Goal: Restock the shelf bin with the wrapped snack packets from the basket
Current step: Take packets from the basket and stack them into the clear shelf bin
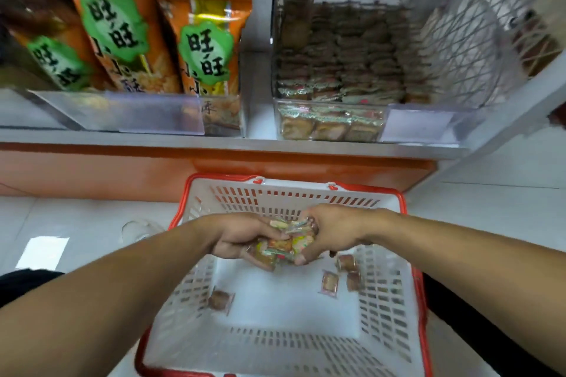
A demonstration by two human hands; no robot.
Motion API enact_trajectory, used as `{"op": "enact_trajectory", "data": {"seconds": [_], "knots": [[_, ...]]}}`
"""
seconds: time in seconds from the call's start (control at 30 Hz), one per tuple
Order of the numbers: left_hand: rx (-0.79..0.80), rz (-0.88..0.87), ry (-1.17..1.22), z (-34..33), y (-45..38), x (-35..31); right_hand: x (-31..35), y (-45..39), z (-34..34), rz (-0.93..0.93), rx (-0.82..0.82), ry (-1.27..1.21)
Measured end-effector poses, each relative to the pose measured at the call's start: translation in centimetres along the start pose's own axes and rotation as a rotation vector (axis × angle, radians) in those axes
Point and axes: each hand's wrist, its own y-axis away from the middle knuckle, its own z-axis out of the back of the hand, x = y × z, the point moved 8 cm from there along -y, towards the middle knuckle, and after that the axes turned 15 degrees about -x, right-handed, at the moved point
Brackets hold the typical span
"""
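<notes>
— While over the basket (306, 190): both hands meeting, left hand (237, 237) and right hand (332, 231) cupped together round a bunch of packets (283, 246). Fingers (301, 257) curled about the wrappers, thumbs underneath, bunch held above the basket floor.

— Anything left down there?

— Four loose packets on the white floor: one packet (220, 300) near the left wall, three (330, 283) close together toward the right wall, just below the right hand. Slotted white walls, red rim, red handles folded down along the sides.

— And the bin?

— Up on the shelf (257, 144), clear bin (329, 122), straight ahead and a little right of the basket. Already well filled: rows of the same packets stacked deep, front row pressed against the clear wall. Blank tag holder (419, 125) clipped across its lower right front.

— In the way of it?

— Shelf edge and orange band (153, 168) below it, standing between basket and bin. Bin top open, tall clear side wall on its left. White wire rack (490, 9) hard against the bin's right side, contents too blurred to tell.

— Left of the bin?

— Orange bags (202, 49) with green labels, leaning upright in a row behind a clear front lip (122, 113), a bare gap of shelf apart from the bin.

— Below?

— Pale tiled floor (76, 217) round the basket, bright patch of light at the left, dark clothing at both lower corners.
</notes>
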Motion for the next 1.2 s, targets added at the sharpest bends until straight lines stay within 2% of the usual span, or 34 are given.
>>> {"op": "enact_trajectory", "data": {"seconds": [0.17,0.27,0.43,0.57,0.8,0.93,1.2], "knots": [[0.07,-0.171,0.007,-3.0,9.0,-8.6,7.5,7.5,9.4,0.202,-0.282,0.157],[0.042,-0.362,0.011,-4.0,14.0,-12.6,10.7,11.4,13.3,0.312,-0.417,-0.001],[-0.191,-0.662,0.191,-2.9,19.9,-17.0,12.6,13.9,17.1,0.385,-0.622,-0.322],[-0.268,-0.775,0.289,-2.8,20.9,-18.0,13.1,13.3,16.7,0.468,-0.57,-0.53],[-0.339,-0.738,0.309,-2.8,19.7,-18.4,12.7,12.4,16.0,0.419,-0.407,-0.639],[-0.32,-0.727,0.346,-2.7,19.5,-18.6,12.5,12.2,16.4,0.377,-0.398,-0.81],[-0.305,-0.721,0.442,-2.5,19.8,-18.8,12.7,11.8,16.1,0.32,-0.361,-0.977]]}}
